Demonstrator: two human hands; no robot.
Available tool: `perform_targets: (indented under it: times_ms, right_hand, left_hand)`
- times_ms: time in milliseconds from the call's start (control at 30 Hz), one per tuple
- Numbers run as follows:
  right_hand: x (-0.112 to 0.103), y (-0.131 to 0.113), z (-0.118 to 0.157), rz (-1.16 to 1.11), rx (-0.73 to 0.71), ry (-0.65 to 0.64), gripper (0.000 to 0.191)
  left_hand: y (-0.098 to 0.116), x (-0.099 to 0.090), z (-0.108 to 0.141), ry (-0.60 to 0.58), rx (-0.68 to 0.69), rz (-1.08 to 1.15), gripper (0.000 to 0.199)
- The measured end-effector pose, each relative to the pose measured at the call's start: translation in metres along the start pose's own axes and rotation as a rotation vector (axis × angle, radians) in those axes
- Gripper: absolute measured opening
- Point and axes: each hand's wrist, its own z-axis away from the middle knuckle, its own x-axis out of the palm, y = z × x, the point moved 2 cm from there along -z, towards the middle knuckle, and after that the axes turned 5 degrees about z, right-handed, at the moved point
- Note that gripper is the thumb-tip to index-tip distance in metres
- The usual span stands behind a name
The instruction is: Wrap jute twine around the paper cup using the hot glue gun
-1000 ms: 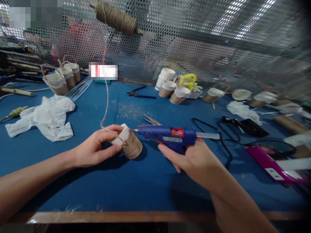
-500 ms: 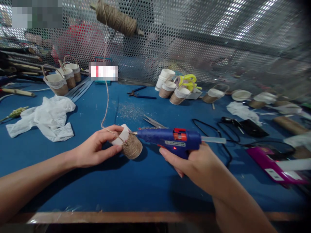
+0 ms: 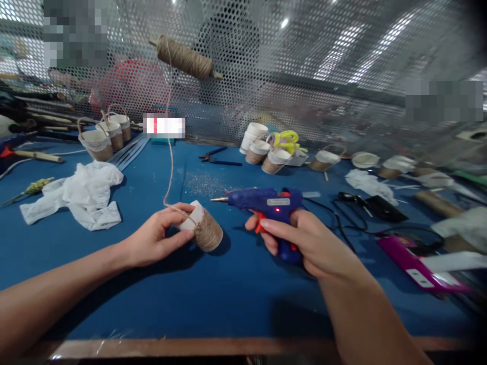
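We note our left hand clamped on the cup, thumb and fingers at its bare white end; the cup lies tilted above the near half of the table, its other end wound in twine; our right hand is closed round the glue gun, red light lit, nozzle near the cup but apart from it; beyond, we see pliers; farther, the twine runs up to a spool by the mesh.

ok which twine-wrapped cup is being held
The tilted white cup partly wrapped in brown twine, in the left hand; the other wrapped cups sit farther back, untouched.
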Motion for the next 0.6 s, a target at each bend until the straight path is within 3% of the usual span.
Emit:
perform_targets:
  times_ms: [167, 300, 600]
  right_hand:
    - [-0.010, 0.000, -0.013, -0.048, 0.113, 0.159, 0.028]
    - [-0.022, 0.002, -0.038, 0.034, 0.145, 0.252, 0.021]
    - [-0.040, 0.031, -0.100, 0.512, 0.242, 0.434, 0.029]
  left_hand:
    - [-0.008, -0.003, -0.001, 0.106, -0.024, -0.004, 0.016]
    - [-0.013, -0.006, -0.002, 0.175, -0.025, -0.001, 0.015]
    - [-0.014, -0.004, -0.003, 0.158, 0.001, 0.025, 0.014]
